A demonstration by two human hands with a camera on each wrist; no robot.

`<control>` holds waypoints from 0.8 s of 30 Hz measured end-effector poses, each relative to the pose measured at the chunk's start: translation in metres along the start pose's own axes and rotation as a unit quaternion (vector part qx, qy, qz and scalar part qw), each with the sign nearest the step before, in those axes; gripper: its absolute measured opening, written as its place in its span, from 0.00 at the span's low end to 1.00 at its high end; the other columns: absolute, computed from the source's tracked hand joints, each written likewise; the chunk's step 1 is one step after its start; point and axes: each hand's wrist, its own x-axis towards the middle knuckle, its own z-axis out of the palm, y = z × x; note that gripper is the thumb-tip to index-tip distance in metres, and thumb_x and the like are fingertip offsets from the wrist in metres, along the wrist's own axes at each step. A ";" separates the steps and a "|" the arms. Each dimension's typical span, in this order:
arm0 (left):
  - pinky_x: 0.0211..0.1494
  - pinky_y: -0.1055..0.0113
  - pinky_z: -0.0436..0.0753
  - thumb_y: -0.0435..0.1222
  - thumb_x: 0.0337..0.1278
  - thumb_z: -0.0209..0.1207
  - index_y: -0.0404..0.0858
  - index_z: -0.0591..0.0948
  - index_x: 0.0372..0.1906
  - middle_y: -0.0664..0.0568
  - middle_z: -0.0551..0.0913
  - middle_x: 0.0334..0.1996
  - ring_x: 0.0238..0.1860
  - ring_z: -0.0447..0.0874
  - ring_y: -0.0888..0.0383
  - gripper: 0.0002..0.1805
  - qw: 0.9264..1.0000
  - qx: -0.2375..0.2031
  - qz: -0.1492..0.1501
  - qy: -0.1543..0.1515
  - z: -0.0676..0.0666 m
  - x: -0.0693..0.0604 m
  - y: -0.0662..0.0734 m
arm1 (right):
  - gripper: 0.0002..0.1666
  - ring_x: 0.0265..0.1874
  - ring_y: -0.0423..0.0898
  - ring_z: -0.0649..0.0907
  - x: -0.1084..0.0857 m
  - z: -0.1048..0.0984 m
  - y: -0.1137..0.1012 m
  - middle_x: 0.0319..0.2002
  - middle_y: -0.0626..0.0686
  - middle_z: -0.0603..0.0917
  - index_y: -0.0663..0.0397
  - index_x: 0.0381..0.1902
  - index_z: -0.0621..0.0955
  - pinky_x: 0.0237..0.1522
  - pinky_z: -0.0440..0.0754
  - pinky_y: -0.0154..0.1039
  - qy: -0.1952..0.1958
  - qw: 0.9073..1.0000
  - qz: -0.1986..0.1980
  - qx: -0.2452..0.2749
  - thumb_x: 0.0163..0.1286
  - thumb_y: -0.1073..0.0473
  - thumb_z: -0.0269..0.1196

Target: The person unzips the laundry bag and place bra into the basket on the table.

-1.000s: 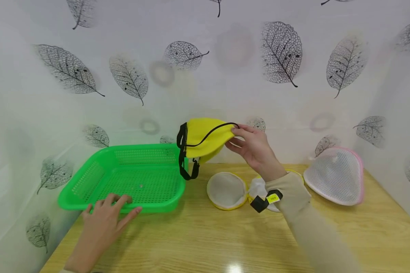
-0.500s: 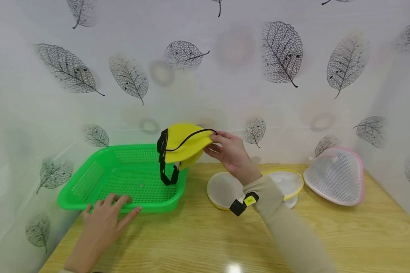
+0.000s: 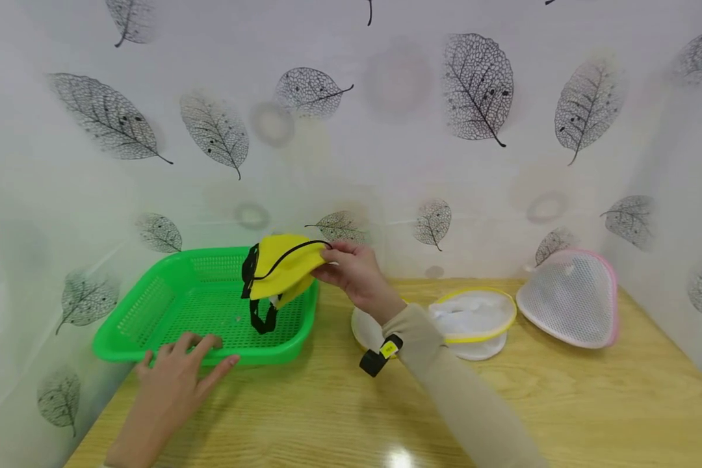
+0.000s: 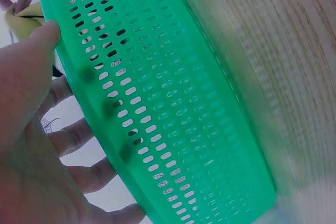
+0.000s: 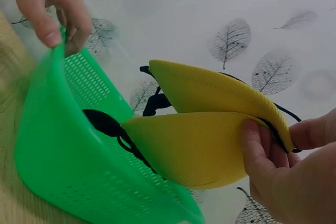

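A yellow bra (image 3: 286,263) with black straps hangs over the right side of a green plastic basket (image 3: 257,356). My right hand (image 3: 357,276) pinches it at the edge of its cups between thumb and fingers. In the right wrist view, the two cups (image 5: 184,145) are folded face to face, and the black straps dangle toward the basket. My left hand (image 3: 172,380) grips the basket's near rim, thumb on the outer side and fingers over the inner side, as the left wrist view shows at the rim (image 4: 79,95).
A round mesh laundry bag (image 3: 474,315) with a yellow edge lies gaping right of my right arm. Another round mesh piece (image 3: 365,328) is partly hidden behind that wrist. A pink-edged mesh bag (image 3: 567,299) stands farther right on the wooden table (image 3: 257,416), before a leaf-printed sheet (image 3: 398,143).
My right hand has carried the bra left and down, from beside the basket to over its right part. The left hand has kept its place on the rim.
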 end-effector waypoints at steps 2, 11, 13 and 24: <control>0.53 0.16 0.65 0.63 0.64 0.59 0.51 0.81 0.51 0.42 0.83 0.51 0.50 0.80 0.27 0.24 1.000 -0.004 0.000 0.007 0.001 0.000 0.001 | 0.06 0.30 0.45 0.89 0.003 0.001 0.005 0.43 0.57 0.82 0.64 0.46 0.76 0.37 0.90 0.37 -0.006 1.000 0.000 -0.014 0.73 0.73 0.57; 0.53 0.15 0.64 0.64 0.64 0.59 0.51 0.81 0.53 0.41 0.83 0.52 0.51 0.79 0.26 0.25 1.000 -0.010 0.001 -0.003 0.001 0.000 0.001 | 0.18 0.34 0.46 0.88 0.011 0.008 0.025 0.57 0.68 0.81 0.72 0.60 0.75 0.52 0.88 0.47 -0.019 0.995 0.019 -0.093 0.74 0.72 0.58; 0.53 0.15 0.63 0.64 0.64 0.58 0.51 0.81 0.53 0.41 0.82 0.53 0.52 0.79 0.26 0.25 1.000 -0.009 0.001 -0.007 0.001 0.001 0.001 | 0.19 0.36 0.47 0.88 0.013 0.010 0.028 0.59 0.70 0.80 0.72 0.61 0.75 0.52 0.88 0.47 -0.030 0.993 0.018 -0.115 0.75 0.71 0.58; 0.54 0.15 0.63 0.64 0.64 0.58 0.52 0.81 0.53 0.42 0.82 0.52 0.51 0.80 0.27 0.25 1.000 -0.011 -0.006 -0.010 -0.001 0.000 0.001 | 0.18 0.41 0.54 0.90 0.029 0.023 0.049 0.51 0.65 0.83 0.72 0.58 0.77 0.49 0.89 0.45 -0.061 0.986 0.031 -0.154 0.71 0.71 0.62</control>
